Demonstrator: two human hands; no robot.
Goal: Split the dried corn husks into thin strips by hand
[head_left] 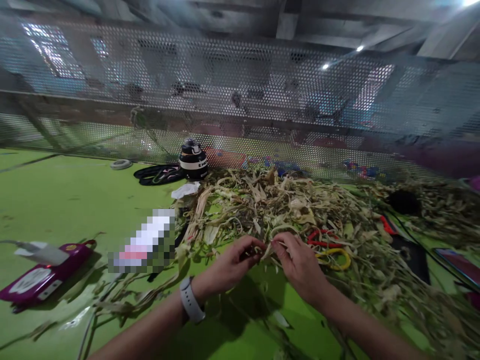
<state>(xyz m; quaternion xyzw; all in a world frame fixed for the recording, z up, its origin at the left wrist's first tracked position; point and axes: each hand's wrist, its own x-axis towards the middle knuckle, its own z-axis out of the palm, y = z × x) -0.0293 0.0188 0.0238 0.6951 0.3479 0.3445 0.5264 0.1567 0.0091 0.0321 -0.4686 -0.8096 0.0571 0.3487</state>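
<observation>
My left hand and my right hand meet near the middle of the view, thumbs and fingers pinched on a pale dried plant strip between them. The strip looks like a dry leaf or husk; its exact kind is hard to make out. Just beyond my hands spreads a wide tangled heap of dried leaves in straw and dull green. To the right of my right hand, scissors with red and yellow handle loops lie partly buried, their blades hidden.
A purple power strip with a white plug lies at left on the green table. A pixelated bright screen is nearer. A black bottle stands by the perforated metal screen. At right are a black pouch and a phone.
</observation>
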